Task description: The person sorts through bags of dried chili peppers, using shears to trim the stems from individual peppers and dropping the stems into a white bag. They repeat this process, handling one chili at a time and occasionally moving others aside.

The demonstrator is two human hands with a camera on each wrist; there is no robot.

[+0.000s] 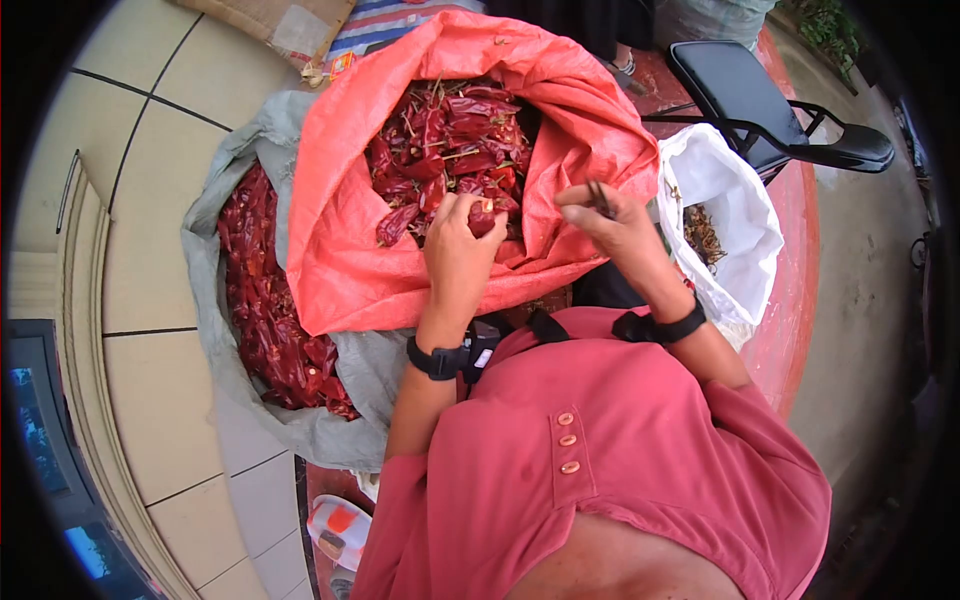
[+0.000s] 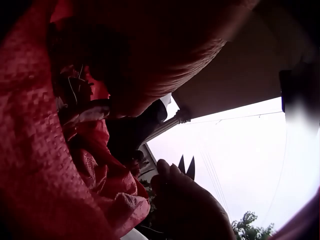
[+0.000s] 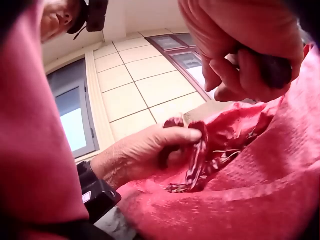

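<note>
In the head view my left hand point(image 1: 460, 255) pinches a dried red chili point(image 1: 483, 219) over the open red sack point(image 1: 340, 150), which holds a heap of dried chilies point(image 1: 465, 135). To its right, my right hand point(image 1: 625, 235) is raised above the sack's edge, its fingers curled round small scissors point(image 1: 600, 199). The left wrist view shows two pointed blades point(image 2: 187, 166) standing apart beyond the right hand point(image 2: 187, 205). From the right wrist, the left hand point(image 3: 137, 152) holds the chili point(image 3: 197, 155) between thumb and fingers, and a dark handle point(image 3: 275, 70) sits in the right hand point(image 3: 245, 45).
A grey sack point(image 1: 205, 240) of red chilies lies left of the red one. At the right stands a white sack point(image 1: 745, 235) with brown stalks inside, below a black chair point(image 1: 735, 95). A plastic container point(image 1: 340, 530) is at the lower left.
</note>
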